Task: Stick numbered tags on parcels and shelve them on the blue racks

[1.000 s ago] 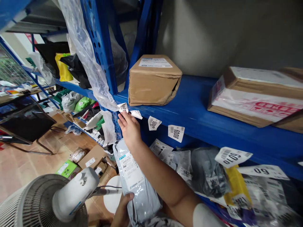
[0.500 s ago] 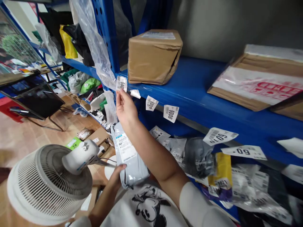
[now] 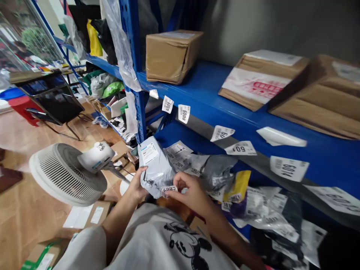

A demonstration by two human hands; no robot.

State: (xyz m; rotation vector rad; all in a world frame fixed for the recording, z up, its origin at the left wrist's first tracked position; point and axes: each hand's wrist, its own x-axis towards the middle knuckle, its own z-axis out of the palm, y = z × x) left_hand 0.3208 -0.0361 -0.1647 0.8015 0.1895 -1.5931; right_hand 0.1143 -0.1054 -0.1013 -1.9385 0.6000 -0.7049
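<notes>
Fingers [image 3: 181, 179] of right hand [image 3: 192, 190] pinch white sticker [image 3: 169, 188] over near end of grey parcel [image 3: 158, 168]; left hand [image 3: 139, 185] grips its side. Long axis points away from person, far end by lower blue shelf's [image 3: 182, 135] left corner.

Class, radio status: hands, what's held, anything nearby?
Left hand gripping grey plastic parcel. Right hand pinching small white label over its near end. Round white fan at left.

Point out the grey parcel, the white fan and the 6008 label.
Grey parcel [image 3: 158, 169]: head view, on its wrapping below the white label.
White fan [image 3: 69, 173]: head view, on its grille.
6008 label [image 3: 184, 113]: head view, on its printed number.
</notes>
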